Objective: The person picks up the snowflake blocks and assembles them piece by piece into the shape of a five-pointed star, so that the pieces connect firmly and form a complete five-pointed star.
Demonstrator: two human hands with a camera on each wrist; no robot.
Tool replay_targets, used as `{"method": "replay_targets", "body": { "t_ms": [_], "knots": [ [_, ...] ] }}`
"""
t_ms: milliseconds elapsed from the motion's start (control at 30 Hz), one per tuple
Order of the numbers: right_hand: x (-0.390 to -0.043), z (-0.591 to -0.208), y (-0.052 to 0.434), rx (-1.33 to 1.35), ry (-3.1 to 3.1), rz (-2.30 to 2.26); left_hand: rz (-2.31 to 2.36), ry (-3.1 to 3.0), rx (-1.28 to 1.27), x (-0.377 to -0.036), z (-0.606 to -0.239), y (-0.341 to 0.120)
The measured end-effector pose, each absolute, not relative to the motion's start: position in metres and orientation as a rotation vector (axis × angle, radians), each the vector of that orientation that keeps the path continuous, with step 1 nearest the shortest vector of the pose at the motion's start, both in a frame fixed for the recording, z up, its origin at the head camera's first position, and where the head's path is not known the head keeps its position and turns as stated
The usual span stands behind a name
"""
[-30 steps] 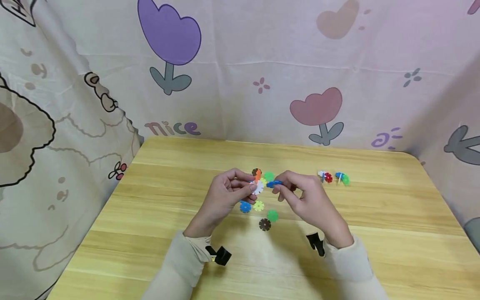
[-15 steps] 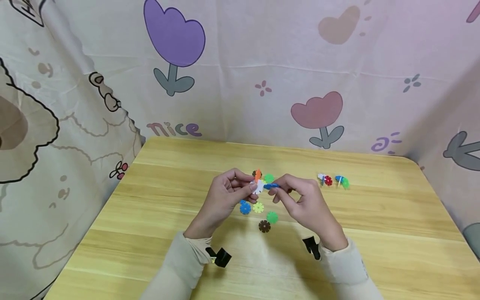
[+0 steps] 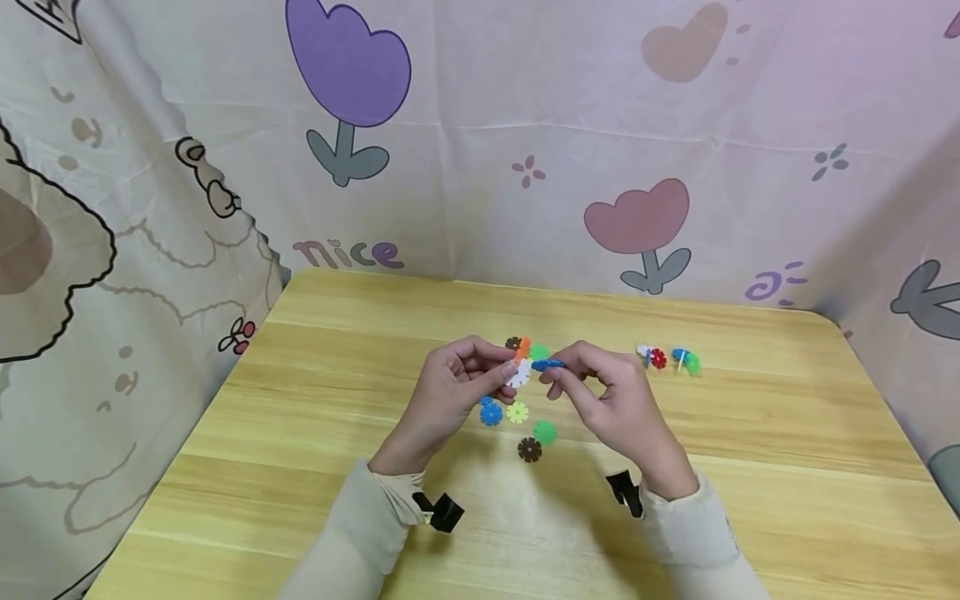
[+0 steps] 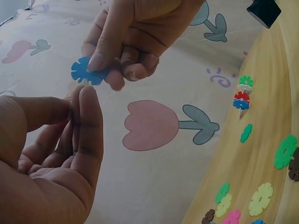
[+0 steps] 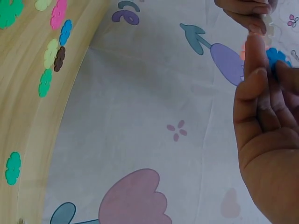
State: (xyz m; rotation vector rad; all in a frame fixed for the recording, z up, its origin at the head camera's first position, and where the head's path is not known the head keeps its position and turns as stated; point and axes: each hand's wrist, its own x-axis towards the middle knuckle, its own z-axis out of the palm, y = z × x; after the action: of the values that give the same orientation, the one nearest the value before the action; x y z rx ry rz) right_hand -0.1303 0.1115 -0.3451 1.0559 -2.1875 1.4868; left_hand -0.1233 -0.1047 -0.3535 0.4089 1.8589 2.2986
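In the head view my left hand [image 3: 461,379] pinches a white notched snowflake disc [image 3: 519,375] between thumb and fingers. An orange disc [image 3: 524,346] stands edge-on at the white one's top. Facing it, my right hand [image 3: 618,404] pinches a blue disc [image 3: 547,365] by its right side, its left edge close to the white disc; whether they touch I cannot tell. The left wrist view shows the blue disc [image 4: 83,71] face-on under the right thumb, just above the left fingertips. Fingers partly cover the blue disc [image 5: 278,57] in the right wrist view.
Below the hands lie loose discs on the wooden table [image 3: 337,358]: blue [image 3: 491,413], yellow [image 3: 517,412], green [image 3: 545,432] and brown [image 3: 529,450]. Two joined clusters, one red and white [image 3: 657,358], one blue and green [image 3: 692,364], sit right. A printed curtain [image 3: 480,208] hangs behind.
The blue disc came left against or near the white disc, then drew back slightly right. The orange and white discs have shifted a little to the right in the left hand.
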Motion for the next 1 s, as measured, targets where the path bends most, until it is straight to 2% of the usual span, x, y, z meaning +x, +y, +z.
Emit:
{"method": "replay_targets", "body": {
  "t_ms": [700,1000],
  "knots": [
    [-0.1348,-0.3526,0.1124,1.085,-2.107,1.944,2.318,1.796,0.459,-0.1238,-0.3569,-0.0978],
    [-0.1282,-0.3499,0.1076,1.071,-2.166,1.761,2.334,1.804,0.368,-0.1178,-0.3539,-0.0945]
  ]
}}
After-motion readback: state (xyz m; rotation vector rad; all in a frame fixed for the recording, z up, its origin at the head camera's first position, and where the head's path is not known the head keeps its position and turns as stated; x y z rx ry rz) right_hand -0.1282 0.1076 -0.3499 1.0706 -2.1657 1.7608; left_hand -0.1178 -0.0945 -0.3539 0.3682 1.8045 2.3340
